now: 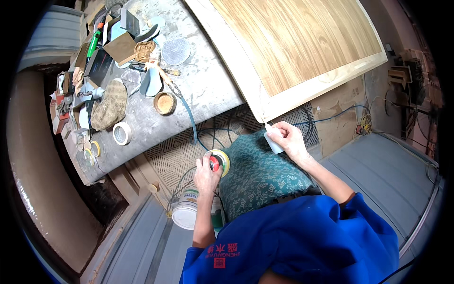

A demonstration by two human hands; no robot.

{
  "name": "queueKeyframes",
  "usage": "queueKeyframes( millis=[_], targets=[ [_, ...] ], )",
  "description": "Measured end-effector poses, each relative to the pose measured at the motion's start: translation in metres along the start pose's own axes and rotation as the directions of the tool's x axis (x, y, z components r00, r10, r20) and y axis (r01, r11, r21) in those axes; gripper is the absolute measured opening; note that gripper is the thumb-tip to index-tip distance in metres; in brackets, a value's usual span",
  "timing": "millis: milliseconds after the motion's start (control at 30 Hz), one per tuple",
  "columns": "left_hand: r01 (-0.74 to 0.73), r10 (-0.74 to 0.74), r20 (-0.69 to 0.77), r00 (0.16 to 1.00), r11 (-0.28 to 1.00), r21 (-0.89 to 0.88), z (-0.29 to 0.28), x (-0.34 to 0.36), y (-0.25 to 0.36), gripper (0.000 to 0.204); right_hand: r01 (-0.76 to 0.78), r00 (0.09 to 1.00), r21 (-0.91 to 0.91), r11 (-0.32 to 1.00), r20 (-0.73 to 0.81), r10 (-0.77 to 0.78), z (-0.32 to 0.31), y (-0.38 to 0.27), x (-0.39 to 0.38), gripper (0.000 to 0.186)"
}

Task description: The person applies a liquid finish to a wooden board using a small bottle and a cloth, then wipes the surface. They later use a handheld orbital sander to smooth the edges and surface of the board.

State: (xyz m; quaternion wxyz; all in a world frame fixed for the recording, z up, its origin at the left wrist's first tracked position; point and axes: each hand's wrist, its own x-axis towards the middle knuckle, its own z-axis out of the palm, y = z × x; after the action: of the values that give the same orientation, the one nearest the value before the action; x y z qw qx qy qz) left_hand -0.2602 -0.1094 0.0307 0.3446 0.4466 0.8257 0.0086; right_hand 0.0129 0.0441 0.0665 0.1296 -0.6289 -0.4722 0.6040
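Note:
My right hand [292, 143] is closed round a small white squeeze bottle [274, 143] with a narrow nozzle. The nozzle points up at the near corner of a wooden panel [302, 42], which has a brown-grained middle and a pale border; I cannot tell if they touch. To the left, my left hand [206, 176] grips a round tool [224, 161] by its red and black middle. A yellow and whitish ring shows round its edge, and my fingers cover part of it. Both hands are above my lap, over dark green patterned cloth [262, 170].
A grey worktable [213, 90] at the left bears sanding discs [176, 51], tape rolls [122, 134], a brown cup [165, 102], a patterned glove-like cloth [109, 105] and boxes. A blue hose [190, 116] hangs off its edge. A white bucket [185, 215] stands below my left hand.

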Motion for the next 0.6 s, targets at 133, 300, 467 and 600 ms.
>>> queueKeyframes(
  millis=[133,300,467,600],
  targets=[
    [-0.002,-0.002,-0.065,0.998,0.998,-0.062,-0.002,0.0,0.003,0.063,0.033,0.999,0.135,0.99,0.033,-0.038,-0.004,0.008,-0.001,0.035],
    [-0.054,0.032,-0.138,0.99,0.985,-0.161,-0.015,0.004,0.024,0.067,0.079,0.996,0.292,0.953,0.009,-0.086,-0.006,0.001,0.007,0.033],
    [-0.144,0.109,-0.176,0.978,0.97,-0.195,-0.029,0.013,0.047,0.067,0.11,0.994,0.07,0.991,0.004,-0.11,-0.004,0.009,0.008,0.034],
    [-0.221,0.152,-0.242,0.958,0.93,-0.293,-0.036,0.018,0.06,0.064,0.129,0.991,0.326,0.937,-0.067,-0.113,-0.003,0.009,0.004,0.032]
  ],
)
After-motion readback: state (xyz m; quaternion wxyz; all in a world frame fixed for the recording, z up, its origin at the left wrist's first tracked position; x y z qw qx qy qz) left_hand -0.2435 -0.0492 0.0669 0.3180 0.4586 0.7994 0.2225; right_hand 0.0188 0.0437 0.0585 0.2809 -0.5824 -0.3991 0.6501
